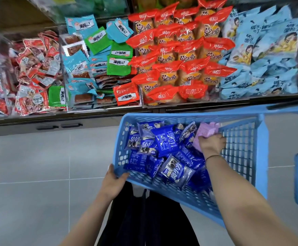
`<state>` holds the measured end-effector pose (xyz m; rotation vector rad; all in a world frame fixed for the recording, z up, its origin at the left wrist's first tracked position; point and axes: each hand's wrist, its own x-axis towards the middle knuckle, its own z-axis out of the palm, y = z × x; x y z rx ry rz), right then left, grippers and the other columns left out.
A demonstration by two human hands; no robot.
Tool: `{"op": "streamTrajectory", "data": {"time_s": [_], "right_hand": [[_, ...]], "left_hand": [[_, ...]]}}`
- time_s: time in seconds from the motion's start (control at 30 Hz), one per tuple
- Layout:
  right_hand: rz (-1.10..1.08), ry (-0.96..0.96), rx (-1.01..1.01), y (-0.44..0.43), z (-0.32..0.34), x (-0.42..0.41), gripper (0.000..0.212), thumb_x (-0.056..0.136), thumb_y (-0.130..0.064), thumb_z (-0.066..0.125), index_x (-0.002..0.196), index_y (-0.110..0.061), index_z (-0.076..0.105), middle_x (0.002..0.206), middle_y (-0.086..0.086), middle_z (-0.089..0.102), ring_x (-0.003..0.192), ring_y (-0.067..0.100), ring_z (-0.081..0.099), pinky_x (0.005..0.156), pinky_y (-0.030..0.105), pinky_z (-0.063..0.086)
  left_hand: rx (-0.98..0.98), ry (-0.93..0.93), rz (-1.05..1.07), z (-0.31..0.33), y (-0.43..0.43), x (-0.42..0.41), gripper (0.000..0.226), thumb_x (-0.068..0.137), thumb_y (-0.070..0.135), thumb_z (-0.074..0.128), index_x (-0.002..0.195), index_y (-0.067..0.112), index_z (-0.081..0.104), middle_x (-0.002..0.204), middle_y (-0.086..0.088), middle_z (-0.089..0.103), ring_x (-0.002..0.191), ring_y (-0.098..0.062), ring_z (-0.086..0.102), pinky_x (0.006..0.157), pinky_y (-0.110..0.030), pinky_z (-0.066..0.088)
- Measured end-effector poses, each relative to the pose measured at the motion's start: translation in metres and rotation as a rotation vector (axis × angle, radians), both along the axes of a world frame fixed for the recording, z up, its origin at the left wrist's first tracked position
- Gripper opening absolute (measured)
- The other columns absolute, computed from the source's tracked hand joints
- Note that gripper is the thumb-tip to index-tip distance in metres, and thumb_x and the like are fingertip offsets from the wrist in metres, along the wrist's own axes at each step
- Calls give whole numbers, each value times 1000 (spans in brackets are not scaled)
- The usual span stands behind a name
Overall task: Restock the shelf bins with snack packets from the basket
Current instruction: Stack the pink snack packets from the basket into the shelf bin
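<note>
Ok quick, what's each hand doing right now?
Left hand: closed on the basket rim.
Right hand: fingers closed on a pink packet in the basket.

Blue packets [164, 148] are crowding the basket [242, 174] floor at left; bare mesh is lying open at right. Far shelf bins [180, 55] are heaped to their fronts.

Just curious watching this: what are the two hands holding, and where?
Left hand grips the blue basket at its near corner rim. Right hand grasps a pink packet at its lower end.
</note>
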<state>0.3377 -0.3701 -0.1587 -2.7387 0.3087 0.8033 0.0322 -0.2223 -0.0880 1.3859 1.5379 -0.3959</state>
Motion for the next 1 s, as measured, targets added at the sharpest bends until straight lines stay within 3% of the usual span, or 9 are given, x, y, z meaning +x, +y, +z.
{"op": "streamTrajectory", "data": {"time_s": [0.13, 0.27, 0.37, 0.47, 0.57, 0.63, 0.77, 0.9, 1.0], "right_hand": [[-42, 46, -30, 4, -12, 3, 93, 73, -38, 76, 140, 2, 24, 137, 24, 31, 127, 36, 35, 107, 45, 37], [-110, 84, 73, 4, -26, 4, 85, 74, -32, 76, 138, -4, 28, 133, 18, 42, 121, 34, 45, 102, 45, 43], [-279, 132, 312, 2, -26, 6, 77, 76, -12, 75, 136, -10, 27, 130, 15, 46, 117, 31, 52, 104, 41, 43], [-300, 102, 387, -6, -9, 3, 67, 76, -6, 74, 129, -6, 32, 126, 17, 50, 115, 32, 54, 104, 40, 43], [-300, 36, 483, -15, 25, -17, 63, 75, -4, 74, 124, -6, 34, 122, 14, 53, 111, 30, 56, 100, 38, 45], [-245, -23, 579, -22, 57, -42, 61, 73, -3, 74, 119, -12, 36, 113, 7, 55, 104, 26, 59, 92, 31, 46], [-76, -83, 854, -24, 127, -95, 64, 65, -9, 75, 112, -34, 40, 112, -3, 60, 89, -4, 61, 74, 12, 48], [201, 21, 1012, -24, 181, -115, 72, 66, -19, 74, 131, -36, 45, 124, -13, 51, 117, 12, 54, 98, 30, 47], [495, 62, 1037, -32, 210, -103, 61, 75, -31, 62, 131, -44, 41, 124, -25, 42, 125, 3, 40, 107, 17, 28]], "left_hand": [[-12, -34, 63, 0, 0, 1, 28, 89, 22, 63, 109, 23, 43, 111, -2, 52, 80, -19, 59, 65, -25, 43], [12, -69, 106, -3, 0, 2, 36, 89, 21, 64, 109, 21, 34, 110, -2, 53, 77, -16, 57, 60, -22, 42], [-16, -50, 97, 0, 0, 2, 46, 89, 24, 63, 126, 17, 37, 115, -2, 50, 84, -16, 56, 66, -26, 44], [-11, 4, 58, 9, 2, 7, 42, 88, 25, 64, 121, 11, 43, 120, -9, 56, 92, -22, 56, 77, -31, 43], [317, 77, -195, 25, -7, 25, 60, 82, 22, 69, 130, -3, 41, 129, -21, 52, 118, -37, 46, 99, -43, 37], [324, -138, -247, 49, -24, 54, 68, 83, 20, 70, 141, 2, 38, 138, -15, 47, 129, -33, 40, 107, -44, 33], [-185, -569, -228, 103, -75, 117, 89, 81, 28, 75, 151, 19, 21, 144, 13, 31, 135, -4, 32, 112, -31, 32], [-179, -779, 11, 134, -80, 133, 79, 68, 25, 76, 135, 25, 35, 133, 3, 51, 115, -2, 55, 92, -17, 47], [-228, -809, 120, 143, -54, 123, 86, 58, 32, 78, 136, 21, 44, 126, 1, 60, 109, -11, 62, 93, -30, 51]]}}
